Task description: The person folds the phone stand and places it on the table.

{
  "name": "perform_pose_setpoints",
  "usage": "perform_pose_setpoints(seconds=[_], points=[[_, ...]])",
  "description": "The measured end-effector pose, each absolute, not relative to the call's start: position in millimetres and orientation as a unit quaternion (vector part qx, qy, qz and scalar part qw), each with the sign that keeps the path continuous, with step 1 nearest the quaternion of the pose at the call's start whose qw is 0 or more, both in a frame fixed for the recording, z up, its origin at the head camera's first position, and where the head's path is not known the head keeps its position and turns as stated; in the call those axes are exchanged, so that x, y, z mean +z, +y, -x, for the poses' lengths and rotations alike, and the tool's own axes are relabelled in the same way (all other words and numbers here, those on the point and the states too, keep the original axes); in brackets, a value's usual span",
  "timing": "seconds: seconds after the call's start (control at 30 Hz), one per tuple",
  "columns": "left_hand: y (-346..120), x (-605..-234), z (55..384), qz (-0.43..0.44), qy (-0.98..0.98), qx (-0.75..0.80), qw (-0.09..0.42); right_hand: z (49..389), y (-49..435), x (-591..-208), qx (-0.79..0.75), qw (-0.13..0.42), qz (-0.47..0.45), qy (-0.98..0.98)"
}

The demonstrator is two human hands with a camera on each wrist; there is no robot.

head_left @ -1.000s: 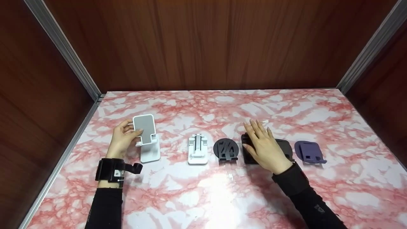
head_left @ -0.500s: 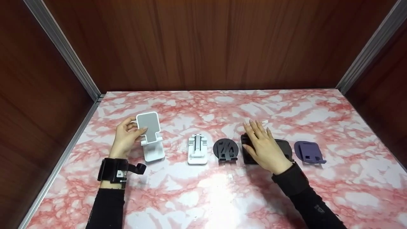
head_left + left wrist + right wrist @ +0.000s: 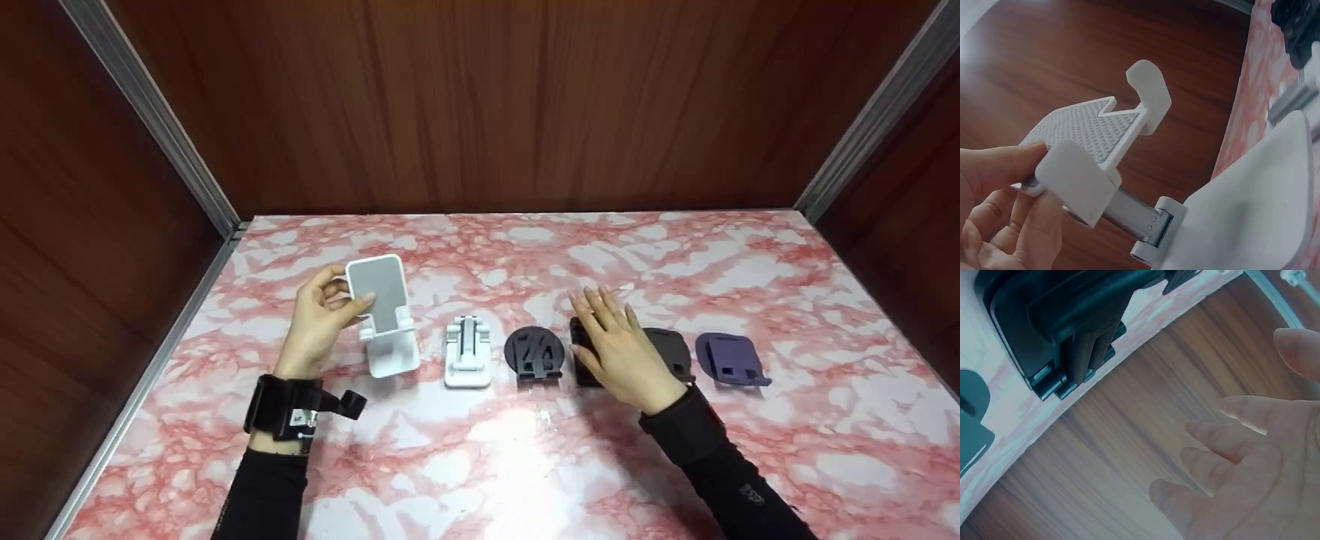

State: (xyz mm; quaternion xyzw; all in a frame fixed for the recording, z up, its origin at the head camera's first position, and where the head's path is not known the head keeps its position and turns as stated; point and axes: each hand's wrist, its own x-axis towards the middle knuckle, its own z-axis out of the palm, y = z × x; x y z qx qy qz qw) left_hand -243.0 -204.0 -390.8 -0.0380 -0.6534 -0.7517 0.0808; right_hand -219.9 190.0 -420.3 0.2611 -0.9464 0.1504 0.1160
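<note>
My left hand (image 3: 319,322) pinches the edge of a white phone stand (image 3: 384,285) between thumb and fingers. In the left wrist view, the stand's grey dotted pad (image 3: 1086,124) tilts up, its metal arm (image 3: 1134,214) is extended, and its white base (image 3: 1247,208) hangs near the table. My right hand (image 3: 622,349) spreads above a black phone stand (image 3: 585,371), hiding much of it. From the right wrist, the palm (image 3: 1269,467) faces the camera with fingers extended, apart from that black stand (image 3: 1067,320).
A folded white phone stand (image 3: 467,352) and a round black one (image 3: 534,352) lie mid-row. Farther right are a dark grey stand (image 3: 667,349), partly covered by my hand, and a purple one (image 3: 731,360). Brown wood panels (image 3: 495,105) enclose the marbled table (image 3: 420,450).
My left hand has carried the white phone stand to the right and slightly away from me, toward the folded white one. The right hand has hardly moved.
</note>
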Motion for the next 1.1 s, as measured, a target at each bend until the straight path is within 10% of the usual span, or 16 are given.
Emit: perform_pose_setpoints(seconds=[1.1], points=[[-106,-376,220,0.153,-0.648,-0.745,0.034,202,154,-429,0.276,-0.009,-0.336,-0.901]])
